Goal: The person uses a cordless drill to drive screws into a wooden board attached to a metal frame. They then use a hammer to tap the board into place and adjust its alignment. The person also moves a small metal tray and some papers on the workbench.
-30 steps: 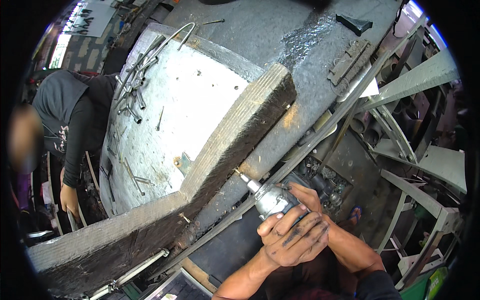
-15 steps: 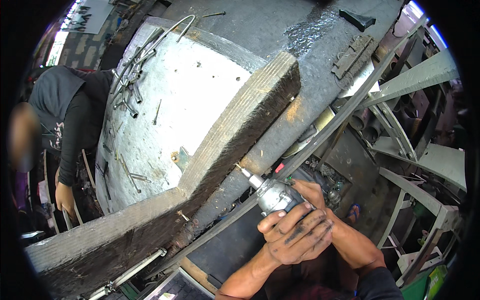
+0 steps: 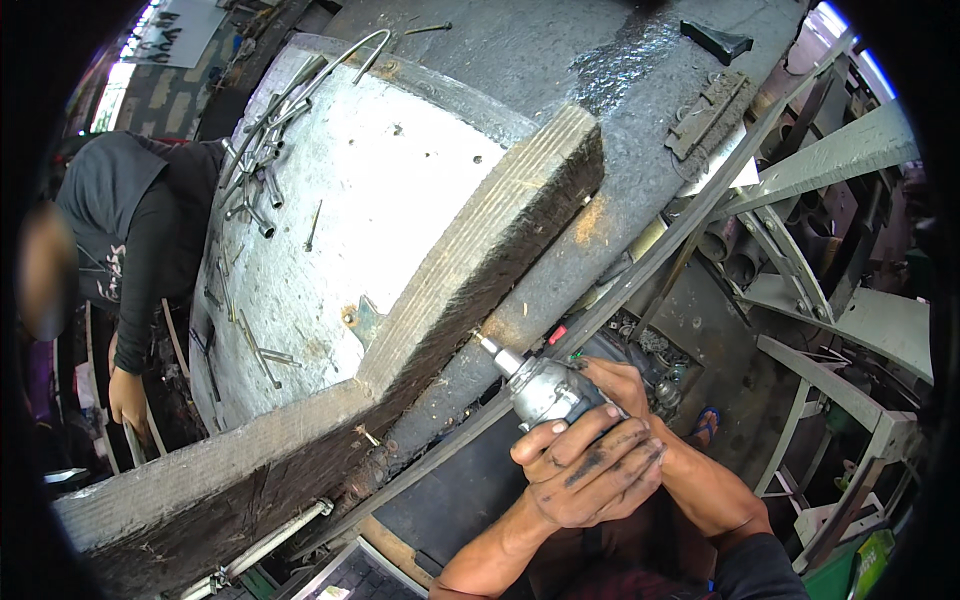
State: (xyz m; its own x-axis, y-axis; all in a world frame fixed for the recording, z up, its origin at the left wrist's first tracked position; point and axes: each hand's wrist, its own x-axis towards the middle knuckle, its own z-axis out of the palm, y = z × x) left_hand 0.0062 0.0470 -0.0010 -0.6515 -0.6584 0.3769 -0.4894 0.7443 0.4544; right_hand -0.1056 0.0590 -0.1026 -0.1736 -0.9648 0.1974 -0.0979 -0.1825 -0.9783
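Observation:
An impact driver [image 3: 548, 392] with a silver nose points up and to the left. My left hand [image 3: 592, 470], its fingers smudged black, wraps round the near side of its body. On the far side my right hand [image 3: 618, 382] grips the same tool, its fingers partly hidden behind the housing. The driver's bit [image 3: 484, 338] meets the dark side face of a thick wooden board [image 3: 450, 270]; a screw at its tip is too small to make out surely. Further down that side, a screw [image 3: 367, 436] sticks out of the wood.
Metal rods and socket wrenches [image 3: 262, 185] lie on the pale metal sheet [image 3: 370, 220] behind the board. A co-worker in a dark hood [image 3: 115, 190] bends at the left. Metal frames [image 3: 830, 310] stand at the right. A black wedge-shaped piece [image 3: 715, 42] rests far back.
The driver and both my hands have shifted very slightly left. The bit stays against the board's side.

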